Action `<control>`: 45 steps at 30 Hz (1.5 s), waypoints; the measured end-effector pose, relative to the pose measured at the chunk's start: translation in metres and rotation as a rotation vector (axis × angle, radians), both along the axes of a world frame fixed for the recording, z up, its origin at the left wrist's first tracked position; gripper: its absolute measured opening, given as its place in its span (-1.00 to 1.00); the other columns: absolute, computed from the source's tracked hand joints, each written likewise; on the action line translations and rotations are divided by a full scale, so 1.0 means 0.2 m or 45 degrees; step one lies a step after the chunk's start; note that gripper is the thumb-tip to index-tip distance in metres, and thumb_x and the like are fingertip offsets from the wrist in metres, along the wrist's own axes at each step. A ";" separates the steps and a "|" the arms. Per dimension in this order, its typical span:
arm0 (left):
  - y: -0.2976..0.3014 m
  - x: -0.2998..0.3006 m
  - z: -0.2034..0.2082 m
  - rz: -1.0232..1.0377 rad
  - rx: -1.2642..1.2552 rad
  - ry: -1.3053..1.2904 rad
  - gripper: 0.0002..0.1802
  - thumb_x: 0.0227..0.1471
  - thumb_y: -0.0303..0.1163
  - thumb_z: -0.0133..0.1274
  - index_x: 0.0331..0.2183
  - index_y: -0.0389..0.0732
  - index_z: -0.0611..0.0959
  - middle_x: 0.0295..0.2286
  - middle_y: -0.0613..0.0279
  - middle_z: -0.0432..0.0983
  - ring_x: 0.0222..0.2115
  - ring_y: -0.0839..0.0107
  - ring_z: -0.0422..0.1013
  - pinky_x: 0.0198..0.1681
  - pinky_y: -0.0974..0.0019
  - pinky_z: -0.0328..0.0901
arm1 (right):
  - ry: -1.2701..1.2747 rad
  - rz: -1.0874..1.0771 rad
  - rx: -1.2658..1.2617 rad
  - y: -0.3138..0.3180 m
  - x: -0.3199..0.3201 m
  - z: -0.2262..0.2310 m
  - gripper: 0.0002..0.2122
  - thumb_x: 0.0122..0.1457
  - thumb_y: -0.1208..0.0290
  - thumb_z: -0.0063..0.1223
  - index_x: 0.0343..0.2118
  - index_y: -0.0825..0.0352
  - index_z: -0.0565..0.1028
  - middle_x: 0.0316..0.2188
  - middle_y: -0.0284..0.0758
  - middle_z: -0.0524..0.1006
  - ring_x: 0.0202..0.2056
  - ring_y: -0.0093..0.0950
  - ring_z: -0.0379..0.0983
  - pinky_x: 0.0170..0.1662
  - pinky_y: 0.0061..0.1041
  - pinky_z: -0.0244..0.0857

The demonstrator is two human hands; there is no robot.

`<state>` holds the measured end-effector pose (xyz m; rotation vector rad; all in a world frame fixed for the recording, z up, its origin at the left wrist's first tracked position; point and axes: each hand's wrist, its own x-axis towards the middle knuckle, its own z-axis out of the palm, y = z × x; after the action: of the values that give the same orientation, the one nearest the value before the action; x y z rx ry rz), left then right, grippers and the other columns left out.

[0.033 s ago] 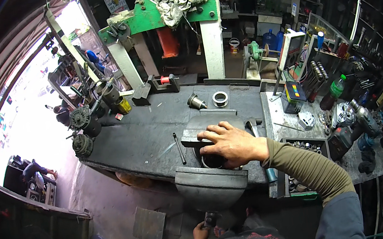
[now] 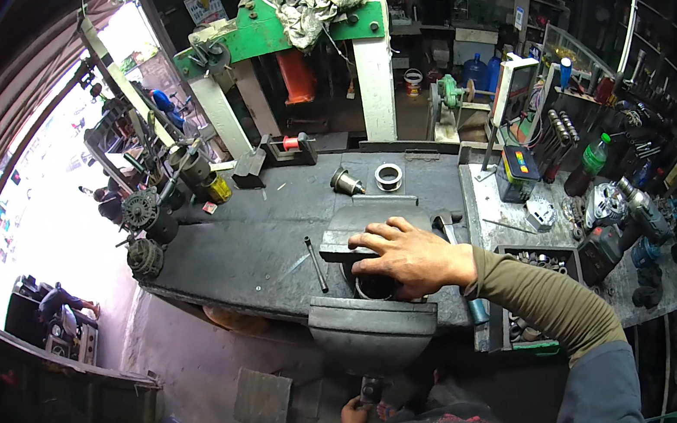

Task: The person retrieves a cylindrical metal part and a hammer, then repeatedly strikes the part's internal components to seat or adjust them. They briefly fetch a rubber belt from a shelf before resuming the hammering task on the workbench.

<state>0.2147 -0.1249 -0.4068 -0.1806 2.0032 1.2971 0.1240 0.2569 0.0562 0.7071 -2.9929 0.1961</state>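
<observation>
A grey bench vise (image 2: 374,329) is fixed at the bench's front edge. Between its jaws sits a dark, round, hollow metal part (image 2: 374,287), mostly covered by my right hand (image 2: 411,260), whose fingers curl over it from above and rest by the far jaw. Below the vise, my left hand (image 2: 353,420) is closed at the vise handle, beside the dark screw head (image 2: 371,389); the handle itself is mostly hidden. A thin steel rod (image 2: 316,265) lies left of the jaws. Right of them, a hammer (image 2: 448,227) is partly hidden by my right hand and wrist.
On the dark bench (image 2: 230,245) stand a flanged metal part (image 2: 346,181) and a metal ring (image 2: 388,176). Alternators (image 2: 145,258) line its left end. To the right are a socket tray (image 2: 538,259), a cordless drill (image 2: 647,213) and a green-capped bottle (image 2: 598,153). A press frame (image 2: 377,87) rises behind.
</observation>
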 end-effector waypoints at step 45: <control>-0.08 1.30 0.31 1.382 -0.143 -0.338 -0.66 0.19 -0.55 0.13 0.01 -0.41 0.62 -0.41 0.16 0.64 -0.47 0.39 0.56 -0.45 0.32 0.46 | -0.227 -0.311 0.128 0.52 -1.76 -0.42 -0.34 -0.10 0.13 0.48 0.07 0.18 0.40 -0.25 -0.02 0.68 -0.13 -0.02 0.65 -0.07 -0.10 0.51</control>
<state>0.4738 -0.1402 -0.3453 -1.5660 1.7416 1.6279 -0.2270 0.3617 -0.0284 0.3407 -3.2424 0.1012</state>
